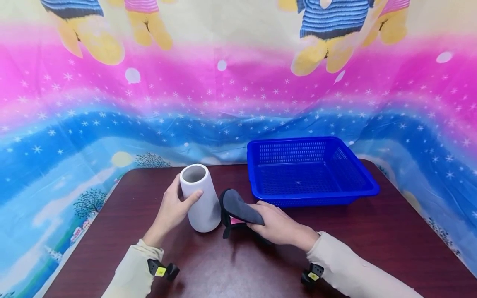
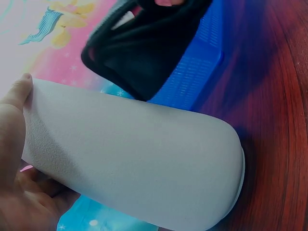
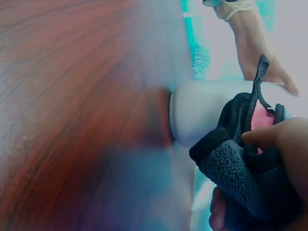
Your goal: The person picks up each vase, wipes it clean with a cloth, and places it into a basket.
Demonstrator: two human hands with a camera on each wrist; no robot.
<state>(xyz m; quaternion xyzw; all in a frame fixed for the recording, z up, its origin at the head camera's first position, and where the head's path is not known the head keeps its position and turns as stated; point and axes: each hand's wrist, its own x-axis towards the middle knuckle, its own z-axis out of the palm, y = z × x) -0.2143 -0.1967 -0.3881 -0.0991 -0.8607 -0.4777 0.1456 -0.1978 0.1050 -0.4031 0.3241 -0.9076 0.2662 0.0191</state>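
Note:
My left hand (image 1: 172, 211) grips a white, open-topped vase (image 1: 204, 209), thumb on the near side just below the rim. In the left wrist view the vase (image 2: 134, 149) has a smooth matte side and a rounded base at the wooden table. My right hand (image 1: 277, 223) pinches a folded dark grey cleaning cloth (image 1: 238, 207) with black edging and a pink patch. That cloth hangs just right of the vase, overlapping it in the right wrist view, where its fuzzy side and loop (image 3: 260, 72) show. The inner fingers of my left hand are hidden behind the vase.
A blue plastic basket (image 1: 313, 193) with perforated sides stands at the back right of the dark red wooden table (image 1: 208, 269). Behind the table hangs a printed backdrop (image 1: 208, 95) with snowflakes and cartoon figures. Each wrist wears a small black camera.

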